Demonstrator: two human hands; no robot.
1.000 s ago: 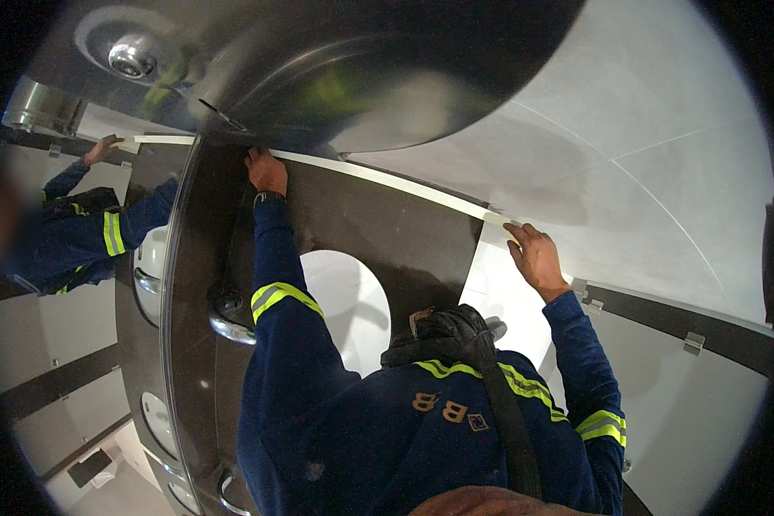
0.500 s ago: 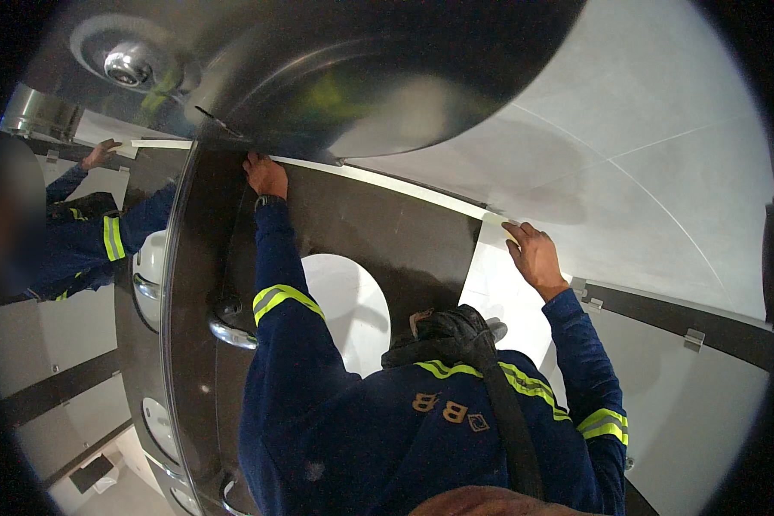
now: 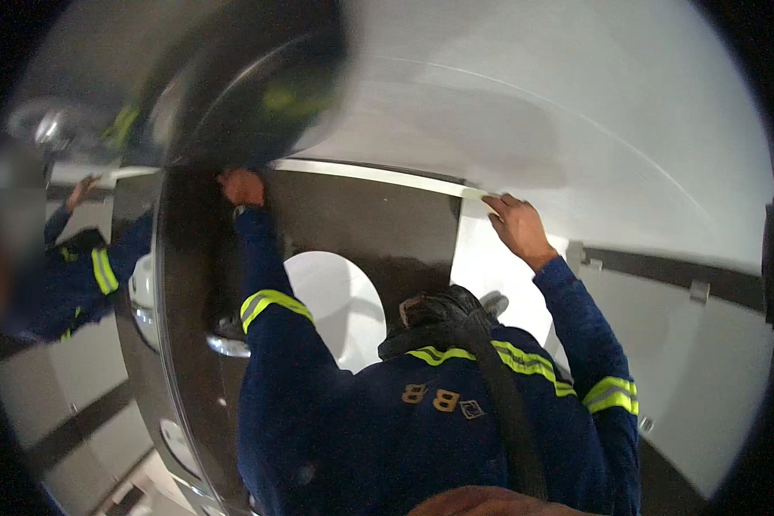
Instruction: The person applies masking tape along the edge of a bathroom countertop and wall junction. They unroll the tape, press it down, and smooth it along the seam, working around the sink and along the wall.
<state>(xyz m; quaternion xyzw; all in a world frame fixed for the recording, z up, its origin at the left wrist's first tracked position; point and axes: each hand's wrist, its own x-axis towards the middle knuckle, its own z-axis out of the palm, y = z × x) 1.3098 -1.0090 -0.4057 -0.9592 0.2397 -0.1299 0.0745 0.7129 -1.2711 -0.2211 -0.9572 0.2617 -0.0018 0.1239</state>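
Note:
A long, thin white strip [image 3: 370, 175] runs along the line where the dark countertop [image 3: 387, 225] meets the pale wall. My left hand [image 3: 244, 187] is closed at its left end, close to the mirror and below a dark, shiny rounded fixture; its fingertips are partly hidden. At the strip's other end, past the countertop's right edge, the fingers of my right hand [image 3: 523, 229] pinch it. Below the strip, between my arms, a white round basin [image 3: 335, 301] is set into the countertop.
The shiny fixture [image 3: 258, 86] overhangs my left hand. On the left, a mirror [image 3: 138, 370] reflects my arms and the strip. A chrome tap [image 3: 230, 346] stands beside my left forearm. Pale panels with metal clips [image 3: 700, 292] line the right. A black strap [image 3: 512, 421] crosses my back.
The view has shifted, with the shiny fixture moving left in the picture. Both hands remain at the ends of the white strip, which looks more level now.

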